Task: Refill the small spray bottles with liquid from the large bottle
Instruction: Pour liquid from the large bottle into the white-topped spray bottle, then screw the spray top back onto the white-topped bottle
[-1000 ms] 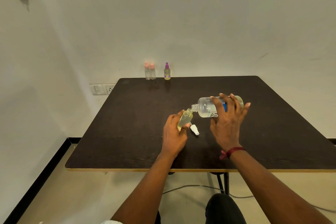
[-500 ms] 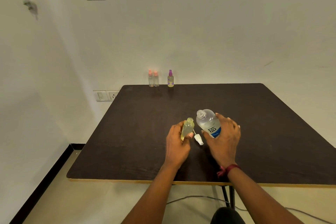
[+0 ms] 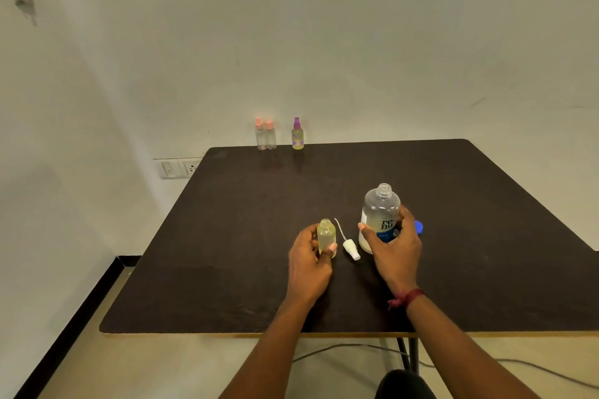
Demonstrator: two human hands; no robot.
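Note:
My left hand grips a small uncapped bottle of yellowish liquid, upright on the dark table. Its white spray head with a thin tube lies on the table between my hands. My right hand grips the large clear bottle with a blue label; it stands upright with its neck open. A blue cap lies just behind my right hand.
At the table's far edge stand two clear spray bottles with orange tops and one yellowish spray bottle with a purple top. A wall socket sits left of the table. A cable runs across the floor below.
The large bottle went from tilted over the small bottle's neck to upright on the table, held by my right hand. The small bottle stayed in my left hand.

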